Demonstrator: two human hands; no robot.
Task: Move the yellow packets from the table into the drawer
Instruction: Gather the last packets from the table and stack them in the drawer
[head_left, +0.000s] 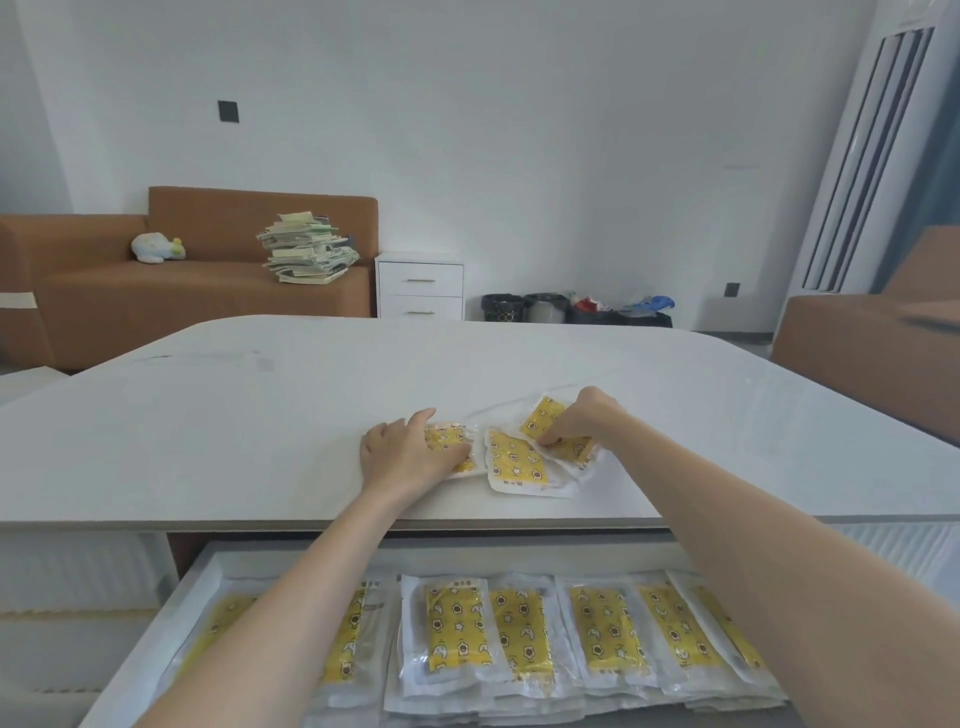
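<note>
Three yellow packets in clear wrappers lie near the front of the white table (260, 441). My left hand (402, 454) rests flat on the left packet (451, 439), fingers spread over it. My right hand (582, 418) pinches the right packet (548, 418) with its fingertips. The middle packet (517, 462) lies untouched between them. Below the table edge the white drawer (202, 577) stands pulled out, and several yellow packets (457, 629) lie in it side by side. My forearms cover part of the drawer's left and right ends.
A brown sofa (156, 291) with a stack of papers (306, 254) stands at the back left, next to a small white cabinet (421, 286). Dark bins (571, 309) line the far wall. A brown chair (872, 348) sits at the table's right.
</note>
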